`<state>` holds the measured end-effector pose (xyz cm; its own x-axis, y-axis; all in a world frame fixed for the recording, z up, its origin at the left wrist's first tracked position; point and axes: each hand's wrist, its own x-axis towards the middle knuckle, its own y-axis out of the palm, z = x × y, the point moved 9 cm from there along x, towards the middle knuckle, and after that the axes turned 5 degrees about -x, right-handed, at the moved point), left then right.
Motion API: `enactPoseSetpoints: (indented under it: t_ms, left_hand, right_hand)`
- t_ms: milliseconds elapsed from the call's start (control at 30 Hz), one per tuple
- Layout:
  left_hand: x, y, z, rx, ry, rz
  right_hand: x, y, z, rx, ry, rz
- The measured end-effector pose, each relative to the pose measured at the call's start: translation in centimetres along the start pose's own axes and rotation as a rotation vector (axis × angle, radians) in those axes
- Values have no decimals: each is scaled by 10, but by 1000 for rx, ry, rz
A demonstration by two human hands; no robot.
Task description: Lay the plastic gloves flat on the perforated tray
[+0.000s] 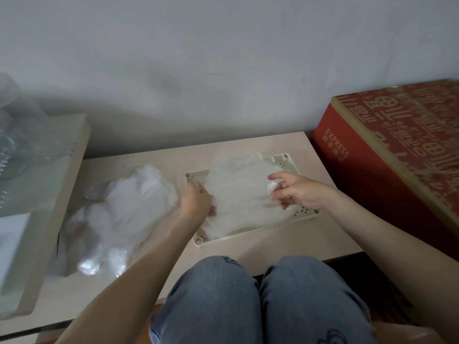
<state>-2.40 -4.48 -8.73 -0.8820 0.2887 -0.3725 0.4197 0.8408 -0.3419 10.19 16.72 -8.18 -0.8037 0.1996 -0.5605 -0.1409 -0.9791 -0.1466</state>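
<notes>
thin clear plastic glove on cream perforated tray, judged limp and slippery, best held at edges: left hand curled gripping nearest edge, right hand half-open, pinching film at fingertips.

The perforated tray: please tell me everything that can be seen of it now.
The perforated tray is a cream rectangle, plastic by its look, with round sockets at its corners and clusters of small square holes near its right edge. It lies flat, slightly askew, on the beige table. Clear plastic gloves cover most of it. The left hand grips them at its left side; the right hand pinches them above its right part.
</notes>
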Motion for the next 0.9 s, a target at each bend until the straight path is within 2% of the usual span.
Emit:
enactPoseSetpoints:
  t_ms: [133,400,600,733,800,900]
  left_hand:
    - [1,-3,-3,77,24,-5]
    - [1,-1,-2,132,37,54]
    - [-1,-1,-5,149,114,49]
    - [5,5,-4,150,130,73]
    - [3,5,-7,157,151,60]
    - [1,2,-8,169,169,35]
  right_hand:
    - [-1,3,6,2,-10,34]
    - [2,4,13,-59,-60,-16]
    - [3,-5,16,197,-71,-91]
    - [-2,-1,20,376,-56,-21]
    - [-3,0,22,414,-49,-10]
    - [-1,-7,23,383,-65,-106]
